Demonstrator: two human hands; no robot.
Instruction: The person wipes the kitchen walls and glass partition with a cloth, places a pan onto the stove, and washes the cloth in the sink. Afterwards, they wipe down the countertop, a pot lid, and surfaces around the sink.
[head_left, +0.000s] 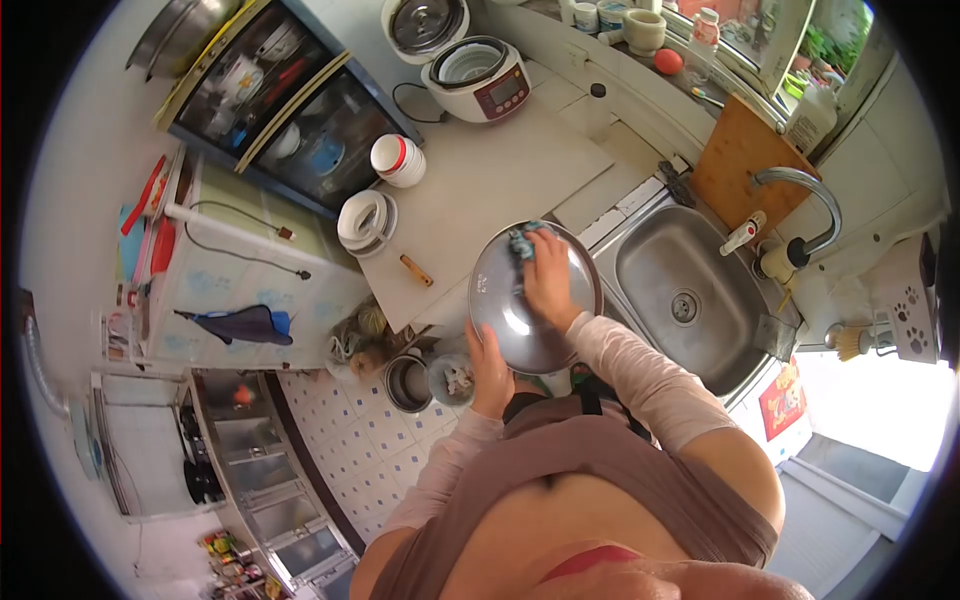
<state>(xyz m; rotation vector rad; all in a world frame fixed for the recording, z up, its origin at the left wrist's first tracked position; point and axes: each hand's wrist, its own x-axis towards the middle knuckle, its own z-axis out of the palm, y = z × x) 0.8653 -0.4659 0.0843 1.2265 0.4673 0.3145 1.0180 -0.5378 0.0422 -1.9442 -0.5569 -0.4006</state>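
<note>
A wide, round stainless-steel basin (505, 315) is tilted in front of my body, at the counter's edge beside the sink. My left hand (490, 372) grips its lower left rim, thumb side up. Bunched under the fingers of my right hand (548, 278) is a small blue-green cloth (521, 241), pressed against the basin's upper inner surface. The basin's underside is out of sight.
Right of the basin lies a steel sink (690, 300) with a curved tap (825, 205). On the counter (520, 170) are a knife (416, 270), stacked bowls (397, 160), plates (367, 222) and an open rice cooker (485, 80). A pot (407, 383) stands on the floor.
</note>
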